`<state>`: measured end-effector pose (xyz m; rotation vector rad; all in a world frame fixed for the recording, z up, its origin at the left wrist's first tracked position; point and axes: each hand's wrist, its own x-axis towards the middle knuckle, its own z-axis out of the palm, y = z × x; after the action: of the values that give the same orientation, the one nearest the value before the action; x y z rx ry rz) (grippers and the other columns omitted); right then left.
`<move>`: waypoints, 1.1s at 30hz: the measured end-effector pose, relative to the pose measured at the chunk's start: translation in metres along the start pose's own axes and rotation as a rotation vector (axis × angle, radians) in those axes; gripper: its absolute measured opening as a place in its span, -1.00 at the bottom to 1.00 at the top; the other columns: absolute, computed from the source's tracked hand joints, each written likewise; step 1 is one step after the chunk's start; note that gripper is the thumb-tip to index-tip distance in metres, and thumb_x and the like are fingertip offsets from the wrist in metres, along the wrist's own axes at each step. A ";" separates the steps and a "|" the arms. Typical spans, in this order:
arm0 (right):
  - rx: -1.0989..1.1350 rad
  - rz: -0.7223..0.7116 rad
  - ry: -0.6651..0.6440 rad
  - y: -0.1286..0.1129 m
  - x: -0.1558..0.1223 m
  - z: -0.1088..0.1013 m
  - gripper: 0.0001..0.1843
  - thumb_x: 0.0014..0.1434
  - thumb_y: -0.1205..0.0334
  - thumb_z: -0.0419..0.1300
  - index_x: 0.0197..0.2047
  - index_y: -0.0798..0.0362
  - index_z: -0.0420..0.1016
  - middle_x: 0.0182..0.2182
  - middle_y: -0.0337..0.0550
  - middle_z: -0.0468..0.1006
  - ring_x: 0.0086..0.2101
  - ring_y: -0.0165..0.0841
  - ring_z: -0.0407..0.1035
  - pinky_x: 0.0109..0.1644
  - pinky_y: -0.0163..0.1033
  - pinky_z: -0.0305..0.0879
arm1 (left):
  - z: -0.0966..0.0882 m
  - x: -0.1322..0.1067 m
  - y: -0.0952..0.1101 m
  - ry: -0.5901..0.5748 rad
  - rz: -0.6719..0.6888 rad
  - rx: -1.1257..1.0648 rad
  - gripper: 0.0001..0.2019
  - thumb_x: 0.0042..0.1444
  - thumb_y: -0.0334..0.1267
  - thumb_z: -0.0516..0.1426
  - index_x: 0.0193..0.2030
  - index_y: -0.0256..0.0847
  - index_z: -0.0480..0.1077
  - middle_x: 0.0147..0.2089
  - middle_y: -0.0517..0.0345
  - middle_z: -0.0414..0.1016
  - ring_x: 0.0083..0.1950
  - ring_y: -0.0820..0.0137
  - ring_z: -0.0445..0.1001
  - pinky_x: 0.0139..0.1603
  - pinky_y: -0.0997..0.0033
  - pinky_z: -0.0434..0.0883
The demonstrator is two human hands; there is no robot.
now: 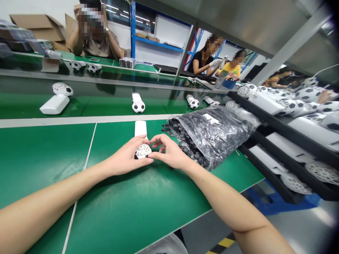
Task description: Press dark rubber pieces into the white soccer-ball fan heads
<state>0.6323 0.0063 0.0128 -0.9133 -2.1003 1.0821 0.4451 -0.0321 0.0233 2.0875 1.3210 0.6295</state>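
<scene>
A white handheld fan point(143, 151) with a football-shaped head lies on the green table, its flat white handle pointing away from me. The head shows white openwork with a black patch at its left side. My left hand point(129, 155) is closed round the head from the left, thumb at the near side and fingers over the far side. From the right, my right hand point(169, 151) grips the same head between thumb and bent fingers. Whether a small piece sits under the right fingertips is hidden. Beside that hand, small black plastic pieces point(194, 146) spill from a clear bag point(219, 127).
Several similar fans, one here point(138, 106), lie along the green conveyor belt point(106, 104) beyond the table. At right, black racks point(275, 127) with many fans stand over the table's edge. People sit across the line, one with a raised object point(92, 17).
</scene>
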 end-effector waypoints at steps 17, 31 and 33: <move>0.320 0.161 -0.142 0.006 0.006 0.006 -0.57 0.03 0.18 0.25 -0.06 0.06 0.24 -0.14 -0.11 0.44 -0.28 -0.38 0.43 -0.23 -0.25 0.37 | 0.006 0.001 0.000 0.084 0.043 -0.092 -0.63 -0.05 -0.20 0.09 -0.06 -0.18 0.21 0.12 -0.01 0.24 0.22 0.17 0.15 0.20 0.10 0.15; -1.013 0.050 0.063 0.046 0.025 -0.036 -0.74 0.21 0.40 -0.01 -0.15 0.15 0.48 -0.23 0.02 0.47 -0.21 -0.22 0.37 -0.08 -0.16 0.26 | 0.008 -0.003 0.005 0.028 0.053 -0.138 -0.49 -0.22 -0.17 0.32 -0.10 -0.22 0.30 0.16 -0.14 0.21 0.20 0.13 0.17 0.18 0.14 0.15; -1.018 0.088 0.046 0.044 0.023 -0.037 -0.75 0.21 0.38 -0.02 -0.20 0.13 0.48 -0.27 0.00 0.46 -0.25 -0.22 0.39 -0.14 -0.18 0.28 | 0.009 -0.002 0.003 0.034 0.081 -0.148 -0.48 -0.24 -0.16 0.33 -0.10 -0.22 0.31 0.14 -0.16 0.23 0.21 0.14 0.17 0.18 0.15 0.16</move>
<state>0.6599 0.0596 -0.0024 -1.4478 -2.5735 -0.0742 0.4521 -0.0373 0.0185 2.0261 1.1752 0.7766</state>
